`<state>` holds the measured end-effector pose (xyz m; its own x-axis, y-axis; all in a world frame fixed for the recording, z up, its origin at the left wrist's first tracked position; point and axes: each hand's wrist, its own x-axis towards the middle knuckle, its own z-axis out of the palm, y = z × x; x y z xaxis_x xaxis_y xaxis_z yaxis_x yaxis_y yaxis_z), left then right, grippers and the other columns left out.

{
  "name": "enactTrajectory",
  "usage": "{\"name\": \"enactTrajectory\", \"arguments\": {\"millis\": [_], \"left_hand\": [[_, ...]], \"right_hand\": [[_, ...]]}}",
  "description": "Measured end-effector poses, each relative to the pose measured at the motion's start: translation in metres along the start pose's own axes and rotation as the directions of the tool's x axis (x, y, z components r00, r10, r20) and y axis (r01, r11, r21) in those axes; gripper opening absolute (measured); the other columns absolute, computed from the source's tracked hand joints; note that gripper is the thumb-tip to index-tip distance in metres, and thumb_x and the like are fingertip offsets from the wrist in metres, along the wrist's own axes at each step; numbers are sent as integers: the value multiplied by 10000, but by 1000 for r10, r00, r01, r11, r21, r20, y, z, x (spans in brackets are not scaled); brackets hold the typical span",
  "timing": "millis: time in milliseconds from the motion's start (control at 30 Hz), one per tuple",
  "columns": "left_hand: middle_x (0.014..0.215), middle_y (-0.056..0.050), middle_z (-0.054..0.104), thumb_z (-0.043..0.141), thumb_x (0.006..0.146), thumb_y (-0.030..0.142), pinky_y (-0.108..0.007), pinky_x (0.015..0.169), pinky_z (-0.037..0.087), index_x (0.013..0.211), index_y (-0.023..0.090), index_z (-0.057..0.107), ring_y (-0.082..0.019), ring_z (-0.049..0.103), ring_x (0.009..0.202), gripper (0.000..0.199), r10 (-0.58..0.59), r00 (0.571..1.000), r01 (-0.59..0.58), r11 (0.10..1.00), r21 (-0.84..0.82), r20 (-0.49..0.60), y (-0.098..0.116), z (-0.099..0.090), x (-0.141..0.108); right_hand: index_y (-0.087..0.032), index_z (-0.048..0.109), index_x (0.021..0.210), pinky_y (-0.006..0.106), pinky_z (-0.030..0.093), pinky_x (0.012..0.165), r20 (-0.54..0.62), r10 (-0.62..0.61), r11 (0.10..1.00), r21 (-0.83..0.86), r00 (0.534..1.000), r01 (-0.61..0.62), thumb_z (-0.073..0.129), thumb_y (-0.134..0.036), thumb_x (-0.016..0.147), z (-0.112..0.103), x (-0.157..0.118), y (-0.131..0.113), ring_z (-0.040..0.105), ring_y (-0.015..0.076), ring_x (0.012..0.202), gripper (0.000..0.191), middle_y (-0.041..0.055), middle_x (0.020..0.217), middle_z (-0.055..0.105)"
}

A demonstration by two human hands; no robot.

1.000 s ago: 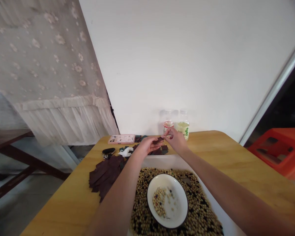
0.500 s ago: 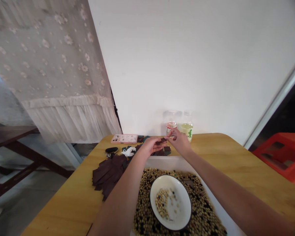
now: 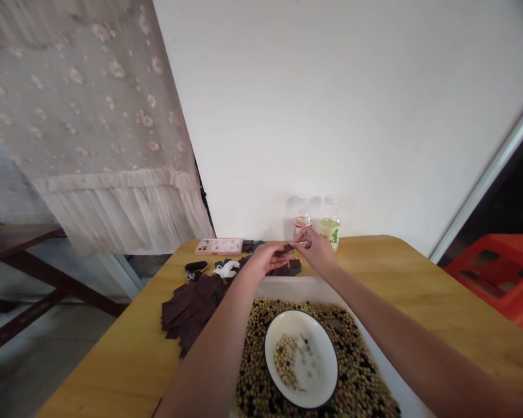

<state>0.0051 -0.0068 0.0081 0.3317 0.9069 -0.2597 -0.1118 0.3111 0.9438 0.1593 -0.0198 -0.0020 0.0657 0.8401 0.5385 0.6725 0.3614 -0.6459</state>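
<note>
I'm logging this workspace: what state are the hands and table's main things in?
Left hand: holding a dark brown piece
Right hand: pinching that piece
White bowl: partly filled with small balls
White tray: spread with small balls
Brown pieces: heaped
Pink-cased phone: back up
Bottles: upright
White wad: crumpled
</note>
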Motion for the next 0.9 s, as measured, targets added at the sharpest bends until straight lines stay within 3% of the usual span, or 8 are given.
{"name": "enactTrajectory", "arguments": {"millis": [900], "left_hand": [[864,-91,686,510,717,146,-241,689,506,778,136,595,-171,649,778,105,-15,1000,15,1000,15,-14,0,0,2]], "right_hand": [[-224,486,748,242,378,505,10,-15,1000,0,1000,15,577,-327,690,-2,0,-1,501,104,468,150,-24,733,651]]}}
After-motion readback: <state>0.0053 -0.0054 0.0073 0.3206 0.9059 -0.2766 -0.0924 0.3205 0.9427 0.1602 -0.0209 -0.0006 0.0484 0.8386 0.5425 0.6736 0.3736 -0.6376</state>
